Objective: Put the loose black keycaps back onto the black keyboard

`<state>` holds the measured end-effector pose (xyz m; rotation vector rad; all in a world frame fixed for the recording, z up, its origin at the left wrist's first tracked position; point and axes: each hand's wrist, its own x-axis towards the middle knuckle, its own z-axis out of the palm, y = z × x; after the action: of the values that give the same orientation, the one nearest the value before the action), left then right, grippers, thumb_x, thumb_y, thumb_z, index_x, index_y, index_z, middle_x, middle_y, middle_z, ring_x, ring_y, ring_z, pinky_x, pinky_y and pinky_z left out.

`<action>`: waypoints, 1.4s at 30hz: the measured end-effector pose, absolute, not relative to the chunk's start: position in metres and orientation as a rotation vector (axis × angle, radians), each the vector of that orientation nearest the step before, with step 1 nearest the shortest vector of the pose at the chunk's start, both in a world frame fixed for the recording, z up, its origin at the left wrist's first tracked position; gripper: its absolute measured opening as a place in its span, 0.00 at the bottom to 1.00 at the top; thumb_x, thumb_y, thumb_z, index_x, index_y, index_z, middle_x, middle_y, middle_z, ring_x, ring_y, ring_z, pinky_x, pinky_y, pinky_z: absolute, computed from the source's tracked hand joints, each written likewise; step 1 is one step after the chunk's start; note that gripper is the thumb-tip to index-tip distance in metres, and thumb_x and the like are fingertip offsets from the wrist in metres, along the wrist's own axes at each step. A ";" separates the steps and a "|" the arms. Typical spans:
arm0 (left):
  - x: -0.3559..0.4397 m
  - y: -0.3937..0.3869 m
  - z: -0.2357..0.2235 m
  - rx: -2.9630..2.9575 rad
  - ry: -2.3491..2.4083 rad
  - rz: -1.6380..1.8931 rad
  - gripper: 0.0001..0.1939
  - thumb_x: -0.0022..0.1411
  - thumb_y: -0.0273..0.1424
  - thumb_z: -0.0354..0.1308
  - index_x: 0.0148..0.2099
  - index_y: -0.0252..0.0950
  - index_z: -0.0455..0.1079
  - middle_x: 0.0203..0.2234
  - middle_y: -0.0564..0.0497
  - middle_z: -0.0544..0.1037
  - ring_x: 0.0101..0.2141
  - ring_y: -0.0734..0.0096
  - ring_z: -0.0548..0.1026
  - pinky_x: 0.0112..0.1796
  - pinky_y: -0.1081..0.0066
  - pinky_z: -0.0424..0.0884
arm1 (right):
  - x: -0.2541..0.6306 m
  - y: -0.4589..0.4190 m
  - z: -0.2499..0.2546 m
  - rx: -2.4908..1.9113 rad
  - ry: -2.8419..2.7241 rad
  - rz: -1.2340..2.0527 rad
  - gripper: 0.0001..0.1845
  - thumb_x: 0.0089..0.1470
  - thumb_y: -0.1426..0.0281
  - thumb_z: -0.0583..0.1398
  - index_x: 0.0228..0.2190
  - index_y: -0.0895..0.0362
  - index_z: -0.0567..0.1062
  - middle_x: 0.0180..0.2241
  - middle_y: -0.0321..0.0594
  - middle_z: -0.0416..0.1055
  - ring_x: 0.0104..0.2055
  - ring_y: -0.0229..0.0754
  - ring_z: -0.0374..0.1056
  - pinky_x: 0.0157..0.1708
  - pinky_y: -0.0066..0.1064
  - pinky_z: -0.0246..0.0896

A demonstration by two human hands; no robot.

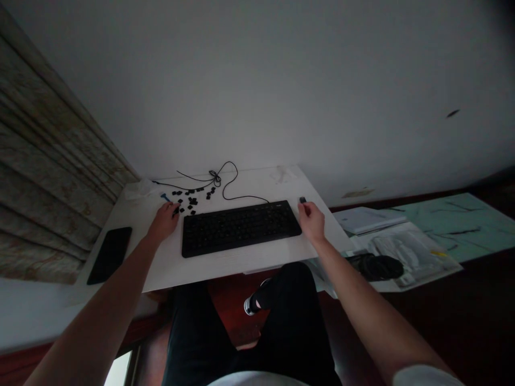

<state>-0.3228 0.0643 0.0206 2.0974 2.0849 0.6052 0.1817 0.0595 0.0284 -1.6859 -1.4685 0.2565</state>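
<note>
Small, square black keycaps (189,201) lie scattered on the smooth white desk (241,268), beside a thin looped cable (219,182) and beyond the left end of the flat black keyboard (241,228). The hands are well apart on either side of the keyboard: the left hand (164,222) reaches the keycaps near a blue tool (165,197), its grip impossible to tell, while the right hand (310,222) pinches a small dark piece (302,200)

A plain white wall (257,80) rises behind a white desk (241,273), with a pleated beige curtain (48,161) hanging at the left and a dark reddish wood floor (442,321) below, all in dim light.
</note>
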 end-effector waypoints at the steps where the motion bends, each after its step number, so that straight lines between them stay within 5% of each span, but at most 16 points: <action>1: -0.323 0.066 0.021 2.111 2.086 0.526 0.21 0.62 0.30 0.50 0.56 0.35 0.70 0.57 0.38 0.70 0.58 0.51 0.67 0.59 0.52 0.63 | 0.182 0.049 0.021 -1.707 -1.444 0.236 0.22 0.61 0.52 0.50 0.31 0.56 0.72 0.28 0.44 0.73 0.31 0.46 0.66 0.35 0.35 0.59; 7: -0.312 0.082 0.031 2.172 2.119 0.290 0.19 0.64 0.34 0.52 0.55 0.38 0.72 0.55 0.39 0.72 0.55 0.50 0.70 0.52 0.55 0.69 | 0.175 0.035 0.010 -1.854 -1.531 0.167 0.23 0.65 0.55 0.46 0.29 0.55 0.71 0.30 0.47 0.73 0.34 0.47 0.66 0.36 0.35 0.57; 16: -0.292 0.103 0.035 2.210 2.154 0.291 0.14 0.63 0.28 0.49 0.42 0.36 0.76 0.41 0.40 0.77 0.45 0.55 0.74 0.50 0.60 0.69 | 0.176 0.043 0.011 -1.870 -1.624 0.141 0.23 0.66 0.57 0.45 0.29 0.55 0.72 0.31 0.47 0.71 0.34 0.47 0.64 0.36 0.35 0.54; 34: -0.288 0.082 0.038 2.152 2.183 0.377 0.21 0.60 0.19 0.45 0.49 0.37 0.73 0.51 0.40 0.73 0.46 0.55 0.76 0.50 0.60 0.70 | 0.176 0.044 0.008 -1.884 -1.629 0.112 0.23 0.66 0.57 0.46 0.29 0.55 0.72 0.33 0.48 0.72 0.34 0.47 0.65 0.35 0.35 0.55; 42: -0.297 0.076 0.038 2.023 2.061 0.803 0.19 0.54 0.18 0.47 0.42 0.35 0.74 0.54 0.40 0.72 0.55 0.56 0.72 0.58 0.57 0.65 | 0.175 0.044 0.010 -1.870 -1.655 0.113 0.23 0.66 0.57 0.45 0.29 0.55 0.72 0.32 0.47 0.72 0.34 0.47 0.65 0.35 0.35 0.55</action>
<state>-0.2972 0.0760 0.0384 2.0234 2.0614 0.8030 0.1752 0.0438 0.0105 -1.8697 -1.6547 0.1129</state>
